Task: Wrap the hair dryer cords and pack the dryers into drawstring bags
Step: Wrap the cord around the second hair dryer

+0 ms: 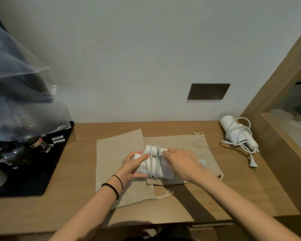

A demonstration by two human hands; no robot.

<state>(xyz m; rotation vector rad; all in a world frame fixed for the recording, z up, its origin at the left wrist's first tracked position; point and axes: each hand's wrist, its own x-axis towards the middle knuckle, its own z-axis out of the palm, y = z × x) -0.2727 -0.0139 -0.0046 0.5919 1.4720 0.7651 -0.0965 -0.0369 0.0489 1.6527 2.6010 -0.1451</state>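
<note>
The left hand [131, 166] grips the left end of a white hair dryer [167, 171], thumb over the top and fingers curled underneath. The dryer lies crosswise between both hands, held just above the desk. Its grey-white cord [154, 160] is wound in several tight turns around the middle of the body, right beside the left thumb. The right hand [181, 164] comes over the dryer's right part, fingertips curled down onto the coils and pinching the cord near the top.

Under the hands lie two beige drawstring bags, flat on the wooden desk [80, 171]: the left bag [115, 150] and the right bag [189, 141], which overlaps its edge. Two black hair ties [111, 186] circle the left wrist.

Well to the right a second white hair dryer [233, 129] rests on the desk, its cord loosely looped round it and its plug [253, 165] trailing free. A dark socket plate [208, 91] sits in the wall. At far left a black tray [42, 174] holds small bottles.
</note>
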